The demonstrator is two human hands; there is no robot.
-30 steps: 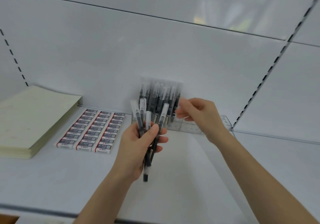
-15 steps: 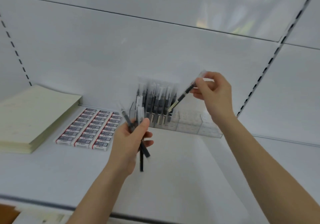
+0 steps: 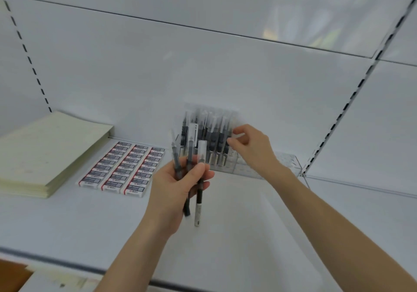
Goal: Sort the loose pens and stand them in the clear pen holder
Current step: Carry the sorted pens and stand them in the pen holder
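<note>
The left hand (image 3: 178, 185) grips three capped black pens (image 3: 201, 152) above the middle of the shelf (image 3: 248, 235). Beyond it, the right hand (image 3: 252, 149) pinches another pen's cap (image 3: 236, 134) at the clear pen holder (image 3: 282, 163) on the back edge. Three columns of erasers (image 3: 126, 167) lie to the left, their labels unreadable.

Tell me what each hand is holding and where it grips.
The left hand grips three loose pens around their mid-barrels, caps up. The right hand pinches the clear cap end of one pen at the clear pen holder.
</note>
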